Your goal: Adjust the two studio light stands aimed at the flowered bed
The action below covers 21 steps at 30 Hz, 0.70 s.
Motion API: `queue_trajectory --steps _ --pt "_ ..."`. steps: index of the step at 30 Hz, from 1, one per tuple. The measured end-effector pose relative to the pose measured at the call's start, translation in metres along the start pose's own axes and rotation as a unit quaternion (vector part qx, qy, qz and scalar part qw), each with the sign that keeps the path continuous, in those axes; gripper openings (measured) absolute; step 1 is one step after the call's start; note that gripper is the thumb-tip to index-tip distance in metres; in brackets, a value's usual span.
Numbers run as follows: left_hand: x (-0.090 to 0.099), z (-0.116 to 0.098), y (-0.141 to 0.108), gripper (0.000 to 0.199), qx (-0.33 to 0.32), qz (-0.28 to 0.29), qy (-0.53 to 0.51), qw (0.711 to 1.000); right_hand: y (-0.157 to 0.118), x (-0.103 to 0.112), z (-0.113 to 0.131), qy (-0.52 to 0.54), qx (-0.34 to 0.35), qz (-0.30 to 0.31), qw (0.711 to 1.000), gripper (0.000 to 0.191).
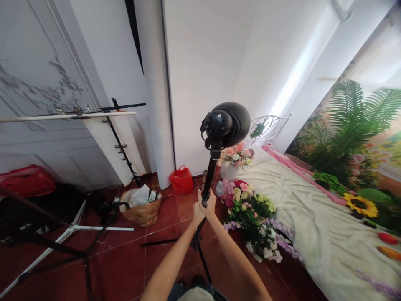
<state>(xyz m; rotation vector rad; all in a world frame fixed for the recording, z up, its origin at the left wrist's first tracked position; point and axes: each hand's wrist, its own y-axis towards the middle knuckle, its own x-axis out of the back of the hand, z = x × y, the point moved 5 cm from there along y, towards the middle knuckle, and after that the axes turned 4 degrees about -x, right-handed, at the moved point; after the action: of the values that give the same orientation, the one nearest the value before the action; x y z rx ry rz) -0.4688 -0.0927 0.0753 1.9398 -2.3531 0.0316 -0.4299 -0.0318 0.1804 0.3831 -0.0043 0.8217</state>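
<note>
A black studio lamp (227, 123) with a round reflector tops a black light stand (210, 175) in the middle of the view. Both my hands are wrapped round the stand's pole well below the lamp. My left hand (198, 213) is on the pole's left side and my right hand (210, 201) on its right, close together and touching. The stand's dark legs (203, 263) spread over the red tiled floor just in front of my feet.
Flower bunches (250, 209) and a cream-covered bed (313, 225) lie to the right. A red bag (181, 180) and a woven basket (140, 213) stand on the floor (163, 259). Further left are white and black stand legs (103, 228) and a horizontal white pole (119, 113).
</note>
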Motion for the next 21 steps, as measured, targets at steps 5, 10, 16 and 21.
queue_trajectory --steps 5,10,16,21 --pt "-0.005 0.002 0.000 0.023 -0.060 0.006 0.015 0.998 0.039 0.017 0.080 0.009 0.062 0.024 0.998 0.022" --pt "-0.006 -0.001 -0.002 0.037 -0.079 -0.020 0.055 0.995 0.073 0.031 0.147 0.020 0.104 0.012 0.994 0.026" --pt "-0.005 -0.015 -0.003 0.038 -0.107 -0.016 0.040 0.993 0.081 0.034 0.169 0.029 0.120 0.016 0.992 0.027" --pt "-0.008 -0.024 -0.004 0.038 -0.099 -0.009 0.002 0.995 0.079 0.035 0.165 0.022 0.125 0.009 0.992 0.026"
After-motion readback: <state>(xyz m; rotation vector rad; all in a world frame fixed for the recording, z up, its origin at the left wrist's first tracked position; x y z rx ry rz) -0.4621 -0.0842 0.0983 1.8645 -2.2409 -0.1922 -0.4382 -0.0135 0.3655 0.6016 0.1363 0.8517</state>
